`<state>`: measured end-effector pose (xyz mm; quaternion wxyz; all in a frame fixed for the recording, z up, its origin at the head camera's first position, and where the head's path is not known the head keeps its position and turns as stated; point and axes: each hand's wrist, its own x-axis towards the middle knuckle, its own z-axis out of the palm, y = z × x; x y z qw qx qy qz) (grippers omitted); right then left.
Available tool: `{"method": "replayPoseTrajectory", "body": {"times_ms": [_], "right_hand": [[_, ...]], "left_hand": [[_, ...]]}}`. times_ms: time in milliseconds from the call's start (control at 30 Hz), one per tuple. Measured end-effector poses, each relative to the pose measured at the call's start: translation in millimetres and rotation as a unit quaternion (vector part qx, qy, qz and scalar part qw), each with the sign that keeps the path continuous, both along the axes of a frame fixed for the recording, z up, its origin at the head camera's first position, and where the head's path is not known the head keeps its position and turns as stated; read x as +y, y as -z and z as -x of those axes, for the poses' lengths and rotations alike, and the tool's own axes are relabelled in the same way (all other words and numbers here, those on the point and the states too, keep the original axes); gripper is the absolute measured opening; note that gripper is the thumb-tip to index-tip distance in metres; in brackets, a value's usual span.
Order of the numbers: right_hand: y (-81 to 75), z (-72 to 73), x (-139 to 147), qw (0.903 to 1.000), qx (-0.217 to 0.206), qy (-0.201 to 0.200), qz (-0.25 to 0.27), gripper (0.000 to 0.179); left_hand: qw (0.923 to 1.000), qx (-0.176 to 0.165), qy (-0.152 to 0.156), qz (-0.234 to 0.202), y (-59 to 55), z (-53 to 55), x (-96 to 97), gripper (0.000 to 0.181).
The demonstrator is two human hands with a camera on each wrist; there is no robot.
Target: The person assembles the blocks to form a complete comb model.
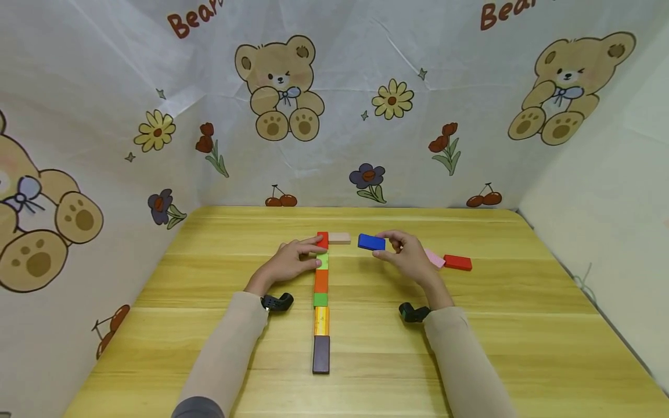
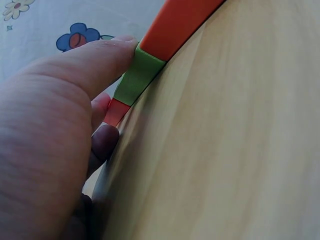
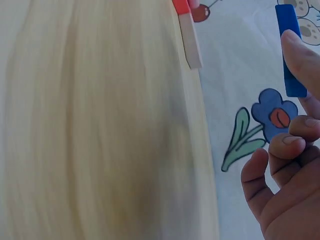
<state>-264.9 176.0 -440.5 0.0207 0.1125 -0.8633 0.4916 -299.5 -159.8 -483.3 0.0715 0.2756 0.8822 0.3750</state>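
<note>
My right hand (image 1: 410, 258) pinches a blue block (image 1: 371, 242) between thumb and fingers, above the table. In the right wrist view the blue block (image 3: 292, 55) stands out against the curtain. My left hand (image 1: 290, 261) touches the far end of a row of blocks, its fingers at the red block (image 1: 322, 239) and its thumb at the light green block (image 1: 323, 262). Toward me the row goes on with an orange block (image 1: 321, 281), a green one (image 1: 320, 299), a yellow one (image 1: 322, 321) and a dark one (image 1: 321, 355). A beige block (image 1: 340, 238) extends right from the red block.
Right of my right hand lie a pink block (image 1: 434, 259), partly hidden by the hand, and another red block (image 1: 457, 263). The wooden table (image 1: 235, 348) ends at a curtain (image 1: 340, 157) printed with bears and flowers.
</note>
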Motion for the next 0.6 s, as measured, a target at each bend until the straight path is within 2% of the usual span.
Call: {"method": "replayPoseTrajectory", "body": {"times_ms": [100,200,333,600], "right_hand": [[4.3,2.4,-8.8,0.9998,-0.013,0.000,0.015,0.036],[6.9,4.2,-18.1,0.9999,-0.013,-0.002,0.010,0.036],[8.8,6.4,-29.4,0.9996,-0.016,-0.019,0.012,0.035],[18.5,11.9,-45.0,0.9964,-0.059,-0.049,0.034,0.028]], "left_hand": [[1.0000,-0.004,-0.004,0.001,-0.4,-1.0,0.2,0.042],[1.0000,-0.001,-0.004,0.001,-0.1,-1.5,0.3,0.041],[1.0000,0.008,-0.003,0.004,1.1,-0.7,0.4,0.042],[1.0000,0.004,-0.002,-0.001,-0.1,0.2,0.0,0.040]]}}
